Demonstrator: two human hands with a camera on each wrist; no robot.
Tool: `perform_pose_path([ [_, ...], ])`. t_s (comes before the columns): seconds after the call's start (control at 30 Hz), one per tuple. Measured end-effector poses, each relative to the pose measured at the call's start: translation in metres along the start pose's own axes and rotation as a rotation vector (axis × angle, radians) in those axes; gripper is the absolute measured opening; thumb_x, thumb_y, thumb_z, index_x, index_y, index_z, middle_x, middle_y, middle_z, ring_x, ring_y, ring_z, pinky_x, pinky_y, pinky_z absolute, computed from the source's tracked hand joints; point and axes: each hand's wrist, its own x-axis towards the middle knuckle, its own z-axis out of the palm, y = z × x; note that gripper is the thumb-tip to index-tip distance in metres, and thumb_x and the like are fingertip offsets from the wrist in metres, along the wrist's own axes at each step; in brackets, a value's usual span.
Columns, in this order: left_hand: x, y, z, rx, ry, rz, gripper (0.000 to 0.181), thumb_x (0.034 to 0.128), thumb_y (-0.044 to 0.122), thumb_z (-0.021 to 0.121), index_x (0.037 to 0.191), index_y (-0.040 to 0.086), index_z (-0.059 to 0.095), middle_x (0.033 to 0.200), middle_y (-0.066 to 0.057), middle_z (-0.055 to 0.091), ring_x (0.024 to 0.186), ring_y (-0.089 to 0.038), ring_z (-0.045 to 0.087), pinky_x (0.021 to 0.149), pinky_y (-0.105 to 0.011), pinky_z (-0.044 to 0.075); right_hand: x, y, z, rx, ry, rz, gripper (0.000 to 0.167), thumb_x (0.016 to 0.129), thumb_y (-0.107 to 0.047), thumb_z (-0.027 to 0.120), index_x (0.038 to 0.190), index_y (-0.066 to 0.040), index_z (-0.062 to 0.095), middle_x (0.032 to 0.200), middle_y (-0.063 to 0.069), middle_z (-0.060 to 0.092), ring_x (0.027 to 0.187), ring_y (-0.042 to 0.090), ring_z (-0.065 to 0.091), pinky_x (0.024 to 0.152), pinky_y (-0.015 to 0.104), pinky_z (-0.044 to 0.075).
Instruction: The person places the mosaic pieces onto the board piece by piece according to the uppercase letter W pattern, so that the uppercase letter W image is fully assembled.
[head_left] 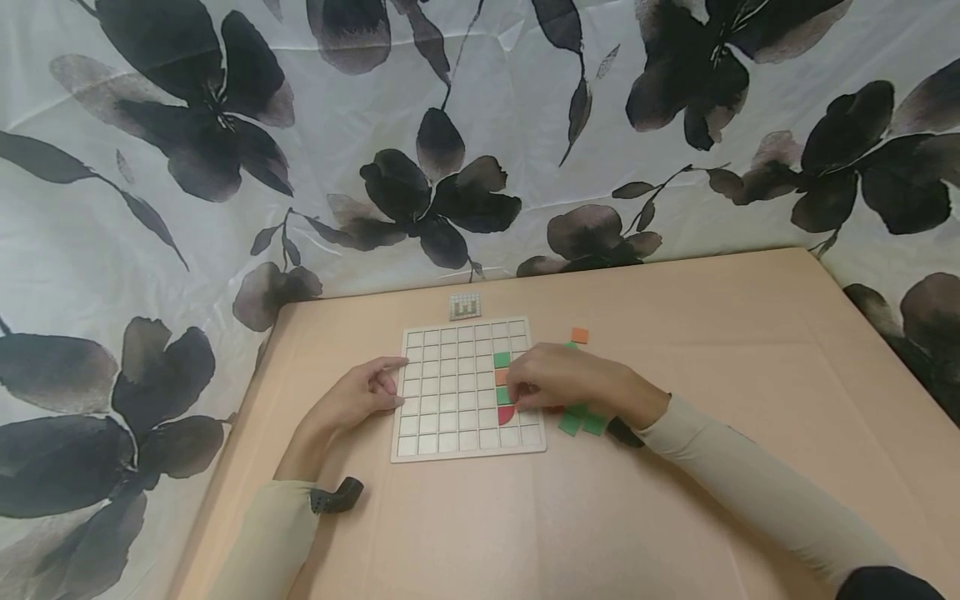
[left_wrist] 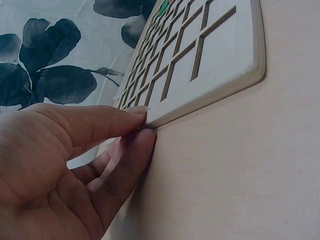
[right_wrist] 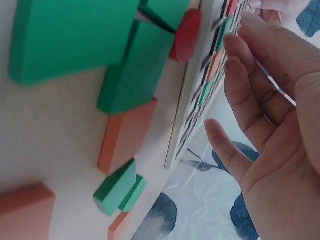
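A white grid board (head_left: 427,417) lies flat on the table, its squares divided by dark grooves. In one of its right-hand columns sit green tiles (head_left: 502,360), an orange tile (head_left: 502,377) and a red rounded tile (head_left: 506,415). My left hand (head_left: 360,390) holds the board's left edge, with thumb and fingertip close together there in the left wrist view. Over the right part of the board, my right hand (head_left: 562,379) has its bent fingertips beside the red rounded tile. No tile shows between those fingers (right_wrist: 237,75), though the contact point is partly hidden.
Loose green tiles (head_left: 583,421) and a second red tile (right_wrist: 187,35) lie right of the board. An orange tile (head_left: 580,335) is farther back. A small grey gridded piece (head_left: 465,306) lies behind the board. Floral cloth (head_left: 450,125) hangs beyond the table (head_left: 675,317).
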Motion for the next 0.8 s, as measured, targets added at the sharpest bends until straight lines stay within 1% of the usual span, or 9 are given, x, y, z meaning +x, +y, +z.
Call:
perform_pose_path([
  [0.13,0.0,0.002,0.0,-0.021,-0.007,0.007,0.068,0.0862,0.0,0.076,0.148,0.002,0.047,0.098,-0.016,0.058,0.076,-0.019,0.051,0.06,-0.022,0.045,-0.005,0.004,-0.004,0.058,-0.026,0.038,0.006,0.094,-0.022,0.071,0.092,-0.027,0.073,0.079,-0.017,0.059,0.074,0.006,0.055,0.069,0.024,0.048],
  [0.23,-0.001,0.003,0.0,-0.03,-0.012,0.01,0.07,0.0869,0.0,0.075,0.15,0.001,0.045,0.1,-0.017,0.058,0.077,-0.019,0.051,0.06,-0.022,0.045,-0.009,0.008,-0.007,0.112,-0.033,0.054,0.006,0.094,-0.022,0.071,0.096,-0.027,0.075,0.084,-0.017,0.061,0.078,0.006,0.057,0.074,0.025,0.05],
  [0.33,-0.001,0.003,0.0,-0.024,-0.011,0.005,0.069,0.0869,0.0,0.075,0.149,0.002,0.046,0.099,-0.016,0.058,0.077,-0.02,0.052,0.061,-0.022,0.046,-0.016,0.011,-0.01,0.177,-0.028,0.046,0.01,0.093,-0.018,0.072,0.102,-0.023,0.076,0.091,-0.014,0.064,0.083,0.008,0.059,0.079,0.027,0.051],
  [0.43,-0.001,0.002,0.0,-0.011,-0.003,-0.005,0.068,0.0862,0.0,0.076,0.148,0.005,0.049,0.098,-0.014,0.057,0.077,-0.02,0.052,0.062,-0.022,0.047,-0.023,0.013,-0.013,0.213,-0.028,0.036,0.018,0.091,-0.016,0.076,0.109,-0.018,0.076,0.101,-0.011,0.067,0.09,0.01,0.061,0.086,0.029,0.052],
  [0.5,0.0,0.0,0.0,-0.008,-0.001,-0.005,0.067,0.0862,0.0,0.076,0.148,0.005,0.049,0.097,-0.013,0.057,0.077,-0.019,0.052,0.063,-0.022,0.047,-0.028,0.015,-0.014,0.214,-0.036,0.033,0.024,0.089,-0.017,0.079,0.113,-0.016,0.075,0.107,-0.009,0.067,0.098,0.011,0.059,0.091,0.032,0.051],
  [0.6,0.0,-0.001,0.0,-0.013,0.003,-0.009,0.066,0.0862,0.0,0.075,0.147,0.006,0.05,0.097,-0.013,0.057,0.077,-0.019,0.053,0.064,-0.022,0.048,-0.035,0.018,-0.015,0.207,-0.055,0.038,0.03,0.088,-0.02,0.08,0.117,-0.016,0.074,0.113,-0.01,0.067,0.105,0.012,0.056,0.096,0.034,0.048],
  [0.67,0.0,-0.001,0.0,-0.016,-0.001,-0.004,0.066,0.0865,0.0,0.075,0.147,0.005,0.05,0.097,-0.014,0.057,0.078,-0.019,0.052,0.064,-0.022,0.048,-0.039,0.021,-0.015,0.201,-0.063,0.046,0.032,0.089,-0.02,0.08,0.12,-0.018,0.073,0.116,-0.011,0.066,0.107,0.012,0.056,0.097,0.034,0.048],
  [0.8,-0.001,0.0,0.0,-0.003,0.005,0.0,0.067,0.0863,0.0,0.075,0.148,0.004,0.049,0.097,-0.014,0.058,0.077,-0.02,0.052,0.063,-0.022,0.046,-0.048,0.025,-0.014,0.189,-0.065,0.072,0.04,0.088,-0.02,0.08,0.126,-0.021,0.07,0.119,-0.012,0.066,0.106,0.011,0.056,0.094,0.033,0.049],
])
